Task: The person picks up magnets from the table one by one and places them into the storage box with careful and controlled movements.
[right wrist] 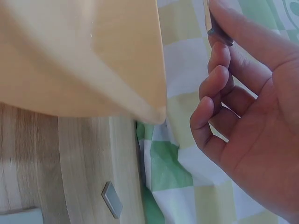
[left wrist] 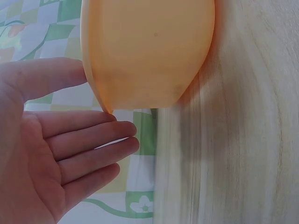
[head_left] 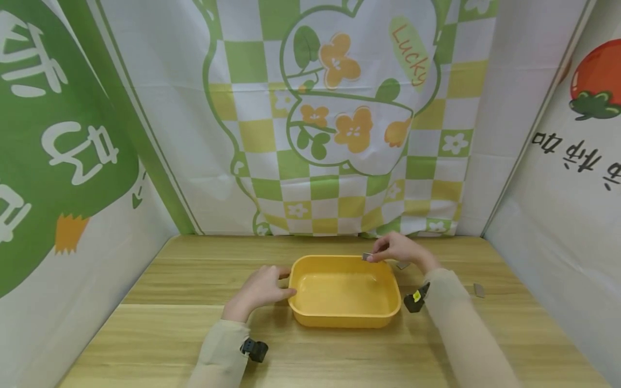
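Note:
A yellow plastic basin (head_left: 346,321) stands on the wooden table, its inside bare. At its left end, my left hand (head_left: 262,288) touches the rim with thumb and fingers extended. The left wrist view shows the thumb and forefinger against the edge of the basin (left wrist: 149,51), the other fingers straight below. Over the far right part of the rim, my right hand (head_left: 401,251) pinches a small flat grey piece (head_left: 367,256) between thumb and forefinger. In the right wrist view that grey piece (right wrist: 218,33) is partly hidden by the fingers, and the remaining fingers curl loosely.
Two more flat grey pieces lie on the table right of the basin: one grey piece (head_left: 402,264) near the right wrist, another grey piece (head_left: 479,290) farther right. A printed curtain (head_left: 335,205) hangs behind the table (head_left: 160,328), with fabric walls at both sides.

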{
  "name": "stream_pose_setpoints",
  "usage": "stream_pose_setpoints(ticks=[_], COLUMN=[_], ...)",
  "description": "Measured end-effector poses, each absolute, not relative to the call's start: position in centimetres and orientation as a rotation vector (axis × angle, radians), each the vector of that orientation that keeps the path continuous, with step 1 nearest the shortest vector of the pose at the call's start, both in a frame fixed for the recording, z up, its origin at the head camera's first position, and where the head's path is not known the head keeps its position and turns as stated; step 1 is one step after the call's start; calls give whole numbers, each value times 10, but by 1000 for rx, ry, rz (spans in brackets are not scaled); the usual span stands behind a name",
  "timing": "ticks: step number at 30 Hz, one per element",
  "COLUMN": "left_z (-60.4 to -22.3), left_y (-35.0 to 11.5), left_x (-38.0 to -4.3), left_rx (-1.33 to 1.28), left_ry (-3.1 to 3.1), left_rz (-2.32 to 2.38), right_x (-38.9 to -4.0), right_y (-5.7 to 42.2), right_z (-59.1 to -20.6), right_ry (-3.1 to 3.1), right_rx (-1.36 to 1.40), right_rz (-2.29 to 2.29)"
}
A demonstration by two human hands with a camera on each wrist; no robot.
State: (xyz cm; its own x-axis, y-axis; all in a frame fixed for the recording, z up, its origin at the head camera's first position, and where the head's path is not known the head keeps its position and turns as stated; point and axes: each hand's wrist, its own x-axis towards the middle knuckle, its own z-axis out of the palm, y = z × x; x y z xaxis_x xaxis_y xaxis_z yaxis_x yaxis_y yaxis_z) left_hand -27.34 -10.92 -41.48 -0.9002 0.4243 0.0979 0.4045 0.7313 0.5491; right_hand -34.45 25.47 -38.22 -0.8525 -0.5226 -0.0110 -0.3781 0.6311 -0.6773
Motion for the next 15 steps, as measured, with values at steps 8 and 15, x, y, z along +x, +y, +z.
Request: stream_pose_setpoints(ticks=[8,15], left_z=[-413,-414], left_y=[-109,-110], left_x=[-273,-273], left_rx=[689,695], left_ry=[2893,2892], left_rz=[895,881], right_x=[-348,-351], right_y=[243,232], right_z=[-380,-381], right_ry=[2649,2662], right_rx=[-746,-788], right_rz=[-989,-962])
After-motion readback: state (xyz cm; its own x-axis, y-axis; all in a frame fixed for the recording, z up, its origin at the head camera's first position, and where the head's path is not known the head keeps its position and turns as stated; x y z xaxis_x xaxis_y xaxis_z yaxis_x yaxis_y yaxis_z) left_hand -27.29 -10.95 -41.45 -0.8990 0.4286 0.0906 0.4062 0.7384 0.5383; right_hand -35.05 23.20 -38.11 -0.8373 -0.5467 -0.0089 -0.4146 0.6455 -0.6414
